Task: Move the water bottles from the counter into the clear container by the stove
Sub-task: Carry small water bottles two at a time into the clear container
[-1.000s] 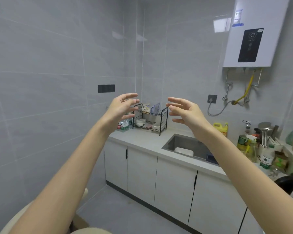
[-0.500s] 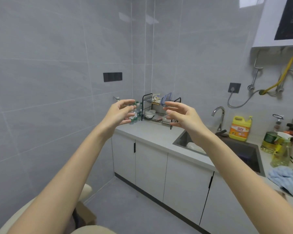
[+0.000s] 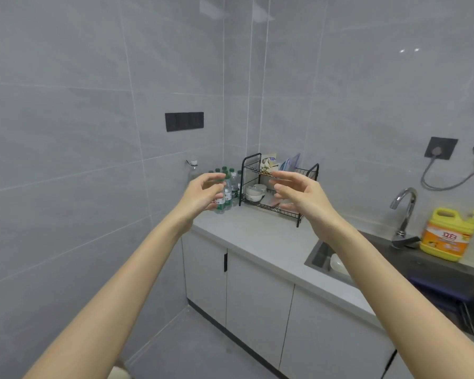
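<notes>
Head view, left to right: black rectangular switch panel (image 3: 184,121) on grey tiled wall. Left hand (image 3: 203,194) raised in mid-air, fingers loosely curled, holding nothing. Cluster of small clear plastic water bottles with green caps (image 3: 233,188) stands in counter corner against wall, partly hidden behind left hand, just left of black wire dish rack (image 3: 278,206) holding white bowls (image 3: 253,191). Right hand (image 3: 304,196) raised in front of rack, fingers relaxed, empty. Pale grey counter (image 3: 257,236) runs right to steel sink (image 3: 316,257), chrome faucet (image 3: 404,212), yellow detergent jug (image 3: 448,233).

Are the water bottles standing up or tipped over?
Standing up: the water bottles stand on the counter with their green caps pointing up, beside the dish rack.
</notes>
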Tool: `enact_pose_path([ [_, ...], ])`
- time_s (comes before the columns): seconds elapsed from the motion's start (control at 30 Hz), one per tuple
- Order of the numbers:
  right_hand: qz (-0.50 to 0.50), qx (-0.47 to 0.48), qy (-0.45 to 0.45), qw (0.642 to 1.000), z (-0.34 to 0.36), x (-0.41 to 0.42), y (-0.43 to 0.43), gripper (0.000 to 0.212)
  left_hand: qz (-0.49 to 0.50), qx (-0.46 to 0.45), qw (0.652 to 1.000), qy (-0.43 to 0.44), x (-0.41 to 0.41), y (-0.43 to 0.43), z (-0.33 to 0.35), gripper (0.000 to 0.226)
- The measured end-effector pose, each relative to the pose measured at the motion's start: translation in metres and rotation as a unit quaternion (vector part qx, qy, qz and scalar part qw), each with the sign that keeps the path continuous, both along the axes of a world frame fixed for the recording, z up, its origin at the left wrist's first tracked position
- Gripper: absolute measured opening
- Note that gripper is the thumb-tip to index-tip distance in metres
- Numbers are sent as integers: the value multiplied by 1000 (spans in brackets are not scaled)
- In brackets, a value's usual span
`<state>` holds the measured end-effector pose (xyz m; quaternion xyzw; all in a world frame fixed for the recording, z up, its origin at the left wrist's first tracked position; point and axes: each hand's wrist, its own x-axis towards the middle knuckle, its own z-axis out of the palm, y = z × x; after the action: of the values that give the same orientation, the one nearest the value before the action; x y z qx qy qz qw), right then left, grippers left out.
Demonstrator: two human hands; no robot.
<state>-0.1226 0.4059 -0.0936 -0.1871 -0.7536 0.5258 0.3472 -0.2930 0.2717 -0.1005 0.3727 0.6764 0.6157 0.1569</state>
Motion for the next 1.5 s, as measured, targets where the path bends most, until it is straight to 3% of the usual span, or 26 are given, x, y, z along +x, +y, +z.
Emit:
enact_pose_path([
  [0.5,57,-4,-53,997,-58,-198,192,30,62,-35,997,-25,-183,165,-57,18],
  [0.87,112,6,-111,987,-95,-369,323,30,117,-81,990,-6,-323,273,-81,30],
  [1.17,81,62,-157,982,-159,-497,381,36,97,-138,984,-60,-432,320,-143,30],
  [1.5,14,158,-231,960,-214,-618,419,51,13,-196,979,-44,-548,372,-211,31],
])
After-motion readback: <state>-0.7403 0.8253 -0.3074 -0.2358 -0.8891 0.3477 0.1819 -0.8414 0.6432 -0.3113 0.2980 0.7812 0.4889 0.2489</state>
